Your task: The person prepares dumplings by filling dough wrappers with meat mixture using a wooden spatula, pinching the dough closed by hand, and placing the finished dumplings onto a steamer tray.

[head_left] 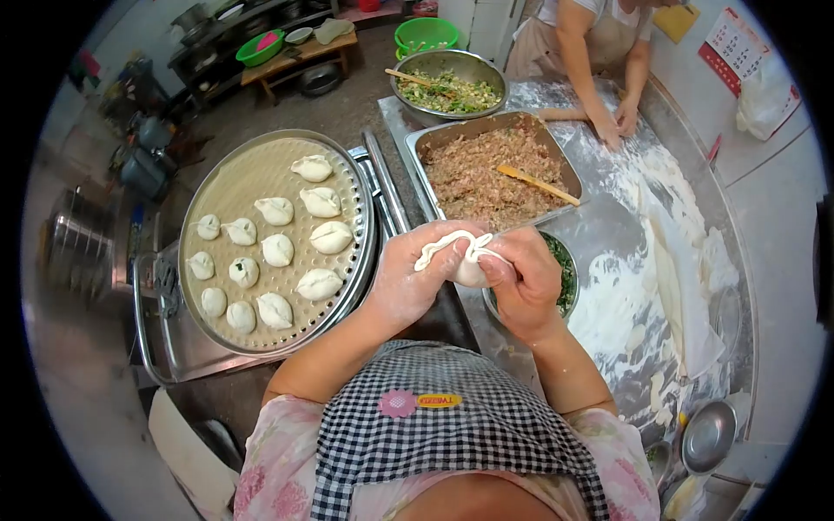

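Observation:
A filled dough bun (470, 273) with a wavy, partly pleated rim is between my two hands, in front of my chest. My left hand (415, 271) cups its left side, with the thumb against the rim. The fingers of my right hand (526, 276) pinch the dough edge on the right. What filling lies inside is hidden. Just beyond my hands is a metal tray of minced meat filling (478, 165) with a wooden spatula (537, 185) lying in it. Behind my right hand, a bowl of chopped greens (565, 276) is partly covered.
On the left, a round perforated steamer tray (228, 169) carries several shaped buns. A steel bowl of chopped vegetables (446, 84) stands beyond the meat. Floury worktop (612, 300) extends right, with a strip of dough (667, 286). Across it, another person's hands (615, 128) are near a rolling pin (563, 114).

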Tool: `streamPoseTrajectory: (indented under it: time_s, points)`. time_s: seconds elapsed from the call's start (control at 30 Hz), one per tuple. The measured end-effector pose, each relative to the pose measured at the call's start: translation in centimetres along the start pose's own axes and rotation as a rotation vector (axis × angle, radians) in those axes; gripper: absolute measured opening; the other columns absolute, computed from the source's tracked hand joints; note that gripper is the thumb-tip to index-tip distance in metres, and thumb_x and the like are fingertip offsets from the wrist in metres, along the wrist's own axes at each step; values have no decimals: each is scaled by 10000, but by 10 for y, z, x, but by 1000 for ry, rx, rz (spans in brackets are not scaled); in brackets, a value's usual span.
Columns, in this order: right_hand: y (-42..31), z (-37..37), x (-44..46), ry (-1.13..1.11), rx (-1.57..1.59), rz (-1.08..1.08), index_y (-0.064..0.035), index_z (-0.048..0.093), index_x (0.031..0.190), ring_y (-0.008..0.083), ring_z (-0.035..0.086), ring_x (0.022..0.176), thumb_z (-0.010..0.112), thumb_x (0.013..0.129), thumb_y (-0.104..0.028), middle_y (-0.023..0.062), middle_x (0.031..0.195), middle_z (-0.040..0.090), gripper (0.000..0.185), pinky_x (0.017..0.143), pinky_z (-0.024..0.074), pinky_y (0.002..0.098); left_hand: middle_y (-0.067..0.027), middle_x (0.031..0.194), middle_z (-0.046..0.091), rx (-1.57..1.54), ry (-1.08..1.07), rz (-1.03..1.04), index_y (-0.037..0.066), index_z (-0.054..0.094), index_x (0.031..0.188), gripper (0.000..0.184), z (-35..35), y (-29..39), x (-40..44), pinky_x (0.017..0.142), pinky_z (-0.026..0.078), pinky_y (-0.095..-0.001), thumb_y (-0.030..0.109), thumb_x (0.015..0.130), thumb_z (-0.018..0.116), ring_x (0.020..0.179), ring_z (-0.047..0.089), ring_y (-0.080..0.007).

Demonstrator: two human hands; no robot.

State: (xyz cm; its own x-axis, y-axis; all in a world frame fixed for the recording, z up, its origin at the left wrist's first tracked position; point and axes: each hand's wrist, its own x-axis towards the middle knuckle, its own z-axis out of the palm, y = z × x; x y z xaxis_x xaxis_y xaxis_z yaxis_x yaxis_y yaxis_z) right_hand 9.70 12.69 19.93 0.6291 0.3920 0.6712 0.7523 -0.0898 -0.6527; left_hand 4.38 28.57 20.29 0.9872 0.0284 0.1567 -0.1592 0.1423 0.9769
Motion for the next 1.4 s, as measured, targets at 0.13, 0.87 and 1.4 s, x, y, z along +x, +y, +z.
streamPoseTrajectory:
  time_s: [0.13,0.87,1.4]
  points:
    - [-18,11,-9,99,298,322,-14,598,905,162,584,761,660,802,-82,79,844,608,138,684,470,286,-107,1041,634,76,71,138,-29,582,1107,317,9,-2,-16,862,454,-278,229,929,531,941,594,-163]
    - [-11,20,-78,-510,373,449,46,485,1258,262,545,1125,447,954,-236,202,1200,571,416,959,397,323,-109,933,643,432,67,-243,31,623,1021,362,7,-24,-93,780,462,-309,361,922,510,855,585,-159]
    - [9,138,-78,-492,659,738,56,556,1153,131,553,951,466,970,-224,68,1068,607,346,869,419,263,-172,987,642,603,216,-199,48,629,1058,315,-82,-60,-103,811,467,-364,268,933,441,910,610,-328]
